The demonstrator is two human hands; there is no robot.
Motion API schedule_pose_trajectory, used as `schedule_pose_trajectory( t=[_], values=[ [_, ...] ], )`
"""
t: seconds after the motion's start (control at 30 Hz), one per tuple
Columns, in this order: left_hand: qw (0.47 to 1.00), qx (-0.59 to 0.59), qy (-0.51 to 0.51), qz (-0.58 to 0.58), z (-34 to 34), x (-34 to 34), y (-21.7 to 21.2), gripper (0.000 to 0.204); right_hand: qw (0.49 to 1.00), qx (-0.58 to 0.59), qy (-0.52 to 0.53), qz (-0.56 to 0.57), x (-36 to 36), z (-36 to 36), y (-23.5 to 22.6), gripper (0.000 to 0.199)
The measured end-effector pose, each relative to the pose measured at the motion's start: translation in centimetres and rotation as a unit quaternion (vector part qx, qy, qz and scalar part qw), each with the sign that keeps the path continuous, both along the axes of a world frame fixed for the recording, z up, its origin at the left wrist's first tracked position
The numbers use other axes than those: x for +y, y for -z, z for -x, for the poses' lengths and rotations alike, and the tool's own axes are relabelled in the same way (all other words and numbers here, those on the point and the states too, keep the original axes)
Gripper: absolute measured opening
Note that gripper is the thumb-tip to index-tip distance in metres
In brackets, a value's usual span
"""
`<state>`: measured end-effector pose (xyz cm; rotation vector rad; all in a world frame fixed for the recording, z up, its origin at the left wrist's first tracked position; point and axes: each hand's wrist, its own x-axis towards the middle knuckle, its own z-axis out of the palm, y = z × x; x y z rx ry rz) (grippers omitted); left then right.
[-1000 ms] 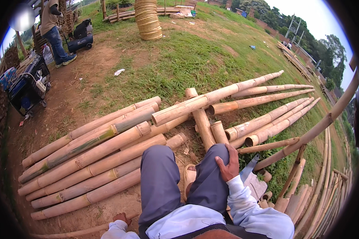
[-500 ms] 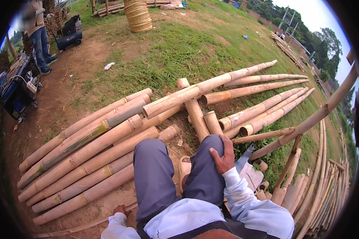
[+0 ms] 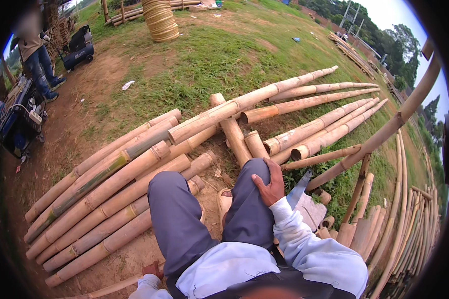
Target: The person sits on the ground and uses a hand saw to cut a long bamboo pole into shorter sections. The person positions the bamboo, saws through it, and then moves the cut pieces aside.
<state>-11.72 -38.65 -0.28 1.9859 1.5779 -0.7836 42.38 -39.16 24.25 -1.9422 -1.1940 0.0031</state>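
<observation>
My right hand [image 3: 270,184] rests flat on my right knee, fingers stretched out and holding nothing. Low beside my left thigh is my left hand [image 3: 154,269], mostly dark and partly hidden by the leg. It is at the end of a thin bamboo pole [image 3: 105,290] on the ground; whether its fingers grip the pole cannot be made out. Several thick cut bamboo poles [image 3: 105,212] lie side by side to my left. Past my knees, a long bamboo pole [image 3: 254,102] rests across a short bamboo piece [image 3: 234,139].
A saw-like blade [image 3: 299,189] stands by a pale cloth [image 3: 312,212] right of my knee. A slanted bamboo post [image 3: 379,142] rises at the right, near stacked poles [image 3: 414,239]. Far left are a person [image 3: 37,60], a compressor [image 3: 77,50] and a black machine [image 3: 22,117].
The view has shifted slightly, so the poles and yard sit a little further left. My left knee has swung outward to the left. My right hand stays on the right knee.
</observation>
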Motion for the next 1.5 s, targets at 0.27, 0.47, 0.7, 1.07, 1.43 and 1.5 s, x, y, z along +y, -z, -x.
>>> schedule_pose_trajectory(
  t=[0.27, 0.47, 0.7, 1.07, 1.43, 1.5],
  values=[
    [0.999, 0.001, 0.011, 0.052, 2.9, -1.2, 7.8, 0.041, 0.999, -0.038, 0.006, 0.002, -0.2, -0.2, -0.1, 0.063],
    [0.999, -0.048, -0.010, 0.000, 3.3, -0.3, 10.4, 0.042, 0.999, -0.020, 0.020, 0.017, 0.1, 0.0, -0.1, 0.067],
    [0.999, 0.019, -0.018, 0.027, -1.4, 2.9, 1.6, 0.074, 0.999, -0.018, 0.024, 0.027, 0.3, 0.1, -0.4, 0.065],
    [0.999, 0.023, 0.035, -0.012, -1.3, 6.6, 2.8, 0.063, 0.997, -0.017, 0.066, 0.044, -0.9, -0.1, -1.1, 0.065],
    [0.818, -0.441, 0.052, -0.366, -18.2, 31.8, -18.8, 0.015, 0.996, -0.036, 0.046, 0.061, 0.0, 0.7, -3.1, 0.065],
    [0.810, -0.450, 0.107, -0.359, -23.9, 36.0, -22.0, 0.019, 0.998, -0.013, 0.041, 0.051, 0.0, 0.8, -3.4, 0.064]
  ],
)
